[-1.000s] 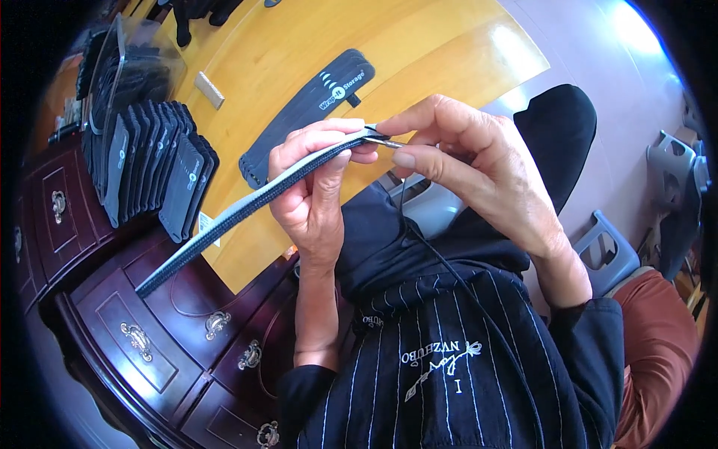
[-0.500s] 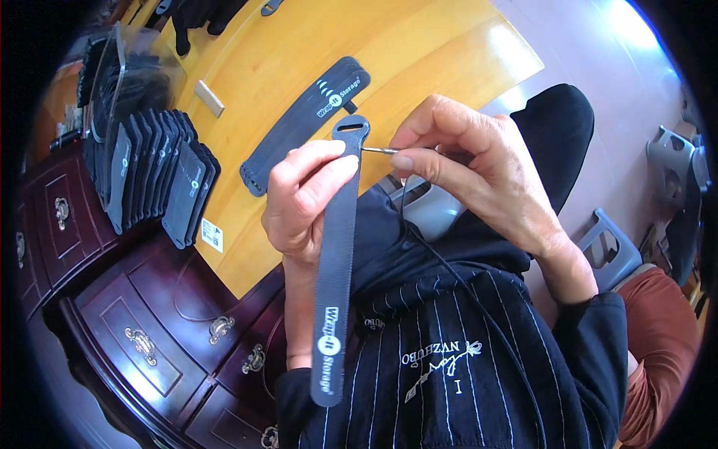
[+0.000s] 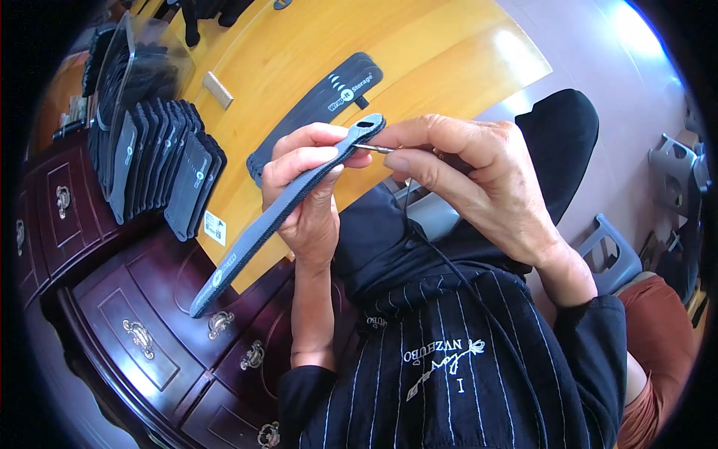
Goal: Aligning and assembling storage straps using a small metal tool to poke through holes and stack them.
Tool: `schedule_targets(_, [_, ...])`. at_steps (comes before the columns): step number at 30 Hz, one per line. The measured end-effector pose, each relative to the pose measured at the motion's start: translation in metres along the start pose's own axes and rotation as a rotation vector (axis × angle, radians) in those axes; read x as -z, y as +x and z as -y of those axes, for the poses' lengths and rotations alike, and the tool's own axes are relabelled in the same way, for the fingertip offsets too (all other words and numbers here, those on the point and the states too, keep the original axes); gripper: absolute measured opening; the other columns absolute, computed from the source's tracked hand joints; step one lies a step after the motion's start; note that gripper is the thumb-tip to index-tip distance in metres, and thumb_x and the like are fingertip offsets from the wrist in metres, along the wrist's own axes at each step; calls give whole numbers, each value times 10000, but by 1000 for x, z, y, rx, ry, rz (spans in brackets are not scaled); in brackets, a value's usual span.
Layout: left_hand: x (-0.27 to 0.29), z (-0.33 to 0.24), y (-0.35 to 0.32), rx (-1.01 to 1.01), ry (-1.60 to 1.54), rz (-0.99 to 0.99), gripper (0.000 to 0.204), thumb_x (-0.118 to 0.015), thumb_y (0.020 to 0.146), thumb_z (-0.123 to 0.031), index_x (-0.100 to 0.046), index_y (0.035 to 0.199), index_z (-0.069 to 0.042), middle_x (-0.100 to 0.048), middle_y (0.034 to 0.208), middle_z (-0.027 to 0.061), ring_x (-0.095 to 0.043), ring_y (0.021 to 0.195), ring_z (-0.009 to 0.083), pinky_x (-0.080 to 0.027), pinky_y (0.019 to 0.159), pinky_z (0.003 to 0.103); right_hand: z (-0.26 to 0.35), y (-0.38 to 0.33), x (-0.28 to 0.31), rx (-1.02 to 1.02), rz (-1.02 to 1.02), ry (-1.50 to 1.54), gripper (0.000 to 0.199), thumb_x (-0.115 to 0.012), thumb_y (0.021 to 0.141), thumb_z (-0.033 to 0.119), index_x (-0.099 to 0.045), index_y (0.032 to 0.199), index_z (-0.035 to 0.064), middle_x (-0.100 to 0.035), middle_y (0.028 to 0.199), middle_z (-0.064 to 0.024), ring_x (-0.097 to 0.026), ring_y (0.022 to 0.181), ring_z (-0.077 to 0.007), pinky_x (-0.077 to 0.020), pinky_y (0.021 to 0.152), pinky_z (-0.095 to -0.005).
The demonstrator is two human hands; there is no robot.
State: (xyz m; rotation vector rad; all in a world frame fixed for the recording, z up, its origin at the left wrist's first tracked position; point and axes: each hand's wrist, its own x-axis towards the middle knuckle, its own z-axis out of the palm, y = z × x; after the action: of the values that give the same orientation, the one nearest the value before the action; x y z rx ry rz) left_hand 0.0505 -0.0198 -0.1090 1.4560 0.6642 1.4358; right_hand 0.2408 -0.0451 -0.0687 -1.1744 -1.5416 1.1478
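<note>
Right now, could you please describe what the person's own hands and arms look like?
The left hand and right hand are bare, with no gloves, rings or watches visible. The forearms are uncovered up to plain black sleeves. Between them is a black garment with thin white stripes and white lettering.

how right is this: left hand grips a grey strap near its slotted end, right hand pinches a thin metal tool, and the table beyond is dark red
Not quite: in the head view the table is yellow wood, not dark red. The left hand, grey strap, right hand and thin metal tool are as you say.
</note>
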Motion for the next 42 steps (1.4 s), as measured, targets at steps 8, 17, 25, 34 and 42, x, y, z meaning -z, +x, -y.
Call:
schedule_targets(8, [9, -1, 2, -85, 239, 115, 175, -630, 855, 16, -571, 1020, 11, -576, 1054, 211, -665, 825, 265, -581, 728, 324, 1, 0, 2, -3, 36, -95, 190, -614, 907, 125, -670, 1031, -8, -696, 820, -110, -693, 744, -164, -539, 669, -255])
schedule_targets(17, [8, -11, 5, -271, 542, 184, 199, -711, 755, 27, -678, 947, -18, -615, 1037, 183, -649, 848, 240, -546, 729, 294, 2, -4, -2, 106, -72, -347, 151, -604, 898, 157, -675, 999, 70, -666, 786, -95, -667, 685, -265, -515, 604, -321])
schedule_targets(25, [10, -9, 8, -302, 516, 242, 205, -724, 733, 20, -677, 932, 5, -637, 1023, 170, -655, 844, 279, -530, 729, 320, -12, 0, -7, 7, -69, 38, 138, -600, 895, 133, -667, 996, 67, -655, 795, -93, -659, 673, -255, -515, 600, -310])
schedule_targets(34, [12, -3, 2, -52, 195, 100, 166, -602, 898, -37, -528, 1037, 19, -604, 1078, 234, -670, 857, 255, -565, 779, 338, -5, 2, -4, 81, -1, -143, 204, -620, 902, 128, -663, 1051, -4, -681, 846, -111, -686, 737, -170, -535, 647, -260])
schedule_targets(42, [13, -2, 5, -14, 104, 95, 165, -598, 902, -42, -534, 1036, 30, -602, 1083, 258, -675, 846, 273, -576, 760, 351, -3, 3, -4, 49, 7, -99, 203, -617, 907, 138, -660, 1044, -6, -691, 872, -114, -693, 759, -170, -550, 680, -259])
